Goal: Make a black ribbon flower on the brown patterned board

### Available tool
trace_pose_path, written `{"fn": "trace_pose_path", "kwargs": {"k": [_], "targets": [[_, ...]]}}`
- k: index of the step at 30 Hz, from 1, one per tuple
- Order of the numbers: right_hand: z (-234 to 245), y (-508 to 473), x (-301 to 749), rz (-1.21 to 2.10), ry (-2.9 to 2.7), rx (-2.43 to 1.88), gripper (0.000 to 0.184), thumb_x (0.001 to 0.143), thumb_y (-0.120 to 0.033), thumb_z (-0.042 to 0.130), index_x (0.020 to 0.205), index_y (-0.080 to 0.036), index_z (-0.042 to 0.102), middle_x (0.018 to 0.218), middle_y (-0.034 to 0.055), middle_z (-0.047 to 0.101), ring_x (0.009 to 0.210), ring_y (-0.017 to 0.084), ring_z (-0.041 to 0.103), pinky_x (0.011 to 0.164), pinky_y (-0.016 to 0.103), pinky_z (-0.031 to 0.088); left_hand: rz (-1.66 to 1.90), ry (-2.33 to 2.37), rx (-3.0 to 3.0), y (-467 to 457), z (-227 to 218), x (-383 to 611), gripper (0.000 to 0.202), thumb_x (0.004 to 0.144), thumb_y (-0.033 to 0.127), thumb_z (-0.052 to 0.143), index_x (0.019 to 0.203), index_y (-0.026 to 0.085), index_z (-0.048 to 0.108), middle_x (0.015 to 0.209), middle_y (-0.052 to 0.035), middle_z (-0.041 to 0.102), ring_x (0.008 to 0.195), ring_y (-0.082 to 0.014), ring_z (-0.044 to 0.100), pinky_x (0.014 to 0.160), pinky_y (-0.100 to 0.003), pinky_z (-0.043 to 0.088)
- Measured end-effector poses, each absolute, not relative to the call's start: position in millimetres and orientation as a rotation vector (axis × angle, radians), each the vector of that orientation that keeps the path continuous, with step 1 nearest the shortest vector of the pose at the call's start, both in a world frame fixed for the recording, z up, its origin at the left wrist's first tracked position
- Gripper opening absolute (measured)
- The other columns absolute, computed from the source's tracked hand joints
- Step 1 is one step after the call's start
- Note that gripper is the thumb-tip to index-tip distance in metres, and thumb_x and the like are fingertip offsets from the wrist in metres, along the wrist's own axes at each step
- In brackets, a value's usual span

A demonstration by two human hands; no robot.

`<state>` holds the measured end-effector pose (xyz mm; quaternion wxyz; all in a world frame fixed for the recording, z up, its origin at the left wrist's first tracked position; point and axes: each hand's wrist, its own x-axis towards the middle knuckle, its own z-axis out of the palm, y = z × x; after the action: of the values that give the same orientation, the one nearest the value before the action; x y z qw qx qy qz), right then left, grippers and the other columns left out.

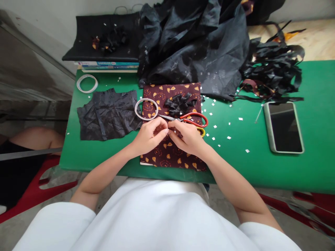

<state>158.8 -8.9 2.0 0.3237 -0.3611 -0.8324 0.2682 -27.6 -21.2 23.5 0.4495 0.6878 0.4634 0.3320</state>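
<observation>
My left hand and my right hand meet fingertip to fingertip, both closed in a pinch. Whatever they hold is too small and hidden to name. Beneath them lies a maroon cloth with yellow leaf shapes, flat like a cover. Just beyond my right hand are red-handled scissors, with a yellow handle partly hidden beside them. A bunched black ribbon flower rests on the cloth. Near my left hand, a thin roll of white tape overlaps the cloth's left edge.
A crumpled black fabric piece and another tape roll lie left on the green table. Black fabric is heaped behind. Right are black strips, a phone and scattered white bits. Someone's leg shows left.
</observation>
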Motion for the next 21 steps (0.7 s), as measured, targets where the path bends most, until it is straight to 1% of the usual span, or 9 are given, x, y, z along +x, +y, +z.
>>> {"fn": "trace_pose_path", "kwargs": {"k": [5, 16, 21], "targets": [[2.7, -8.9, 158.6, 0.683, -2.187, -0.945, 0.007, 0.093, -0.019, 0.051, 0.097, -0.021, 0.056, 0.071, -0.0008, 0.065, 0.055, 0.012, 0.056, 0.056, 0.023, 0.041, 0.823, 1.147, 1.711, -21.1, 23.4, -27.3, 0.011, 0.09, 0.026, 0.055, 0.083, 0.018, 0.053, 0.075, 0.0016, 0.056, 0.065, -0.0092, 0.049, 0.062, -0.023, 0.041], [0.6, -8.8, 159.8, 0.654, -2.249, -0.957, 0.007, 0.094, -0.02, 0.048, 0.096, -0.022, 0.054, 0.075, 0.0021, 0.067, 0.062, 0.015, 0.061, 0.058, 0.025, 0.041, 0.825, 1.153, 1.743, -20.4, 22.6, -26.0, 0.012, 0.089, 0.027, 0.056, 0.081, 0.018, 0.053, 0.075, 0.001, 0.057, 0.066, -0.0103, 0.051, 0.063, -0.024, 0.041], [0.3, -8.2, 160.8, 0.611, -2.301, -0.967, 0.006, 0.094, -0.022, 0.047, 0.094, -0.021, 0.053, 0.071, 0.0017, 0.064, 0.059, 0.015, 0.058, 0.056, 0.025, 0.039, 0.816, 1.14, 1.756, -20.4, 22.3, -25.4, 0.012, 0.089, 0.027, 0.056, 0.082, 0.018, 0.054, 0.076, 0.001, 0.057, 0.067, -0.0102, 0.051, 0.063, -0.023, 0.041]]}}
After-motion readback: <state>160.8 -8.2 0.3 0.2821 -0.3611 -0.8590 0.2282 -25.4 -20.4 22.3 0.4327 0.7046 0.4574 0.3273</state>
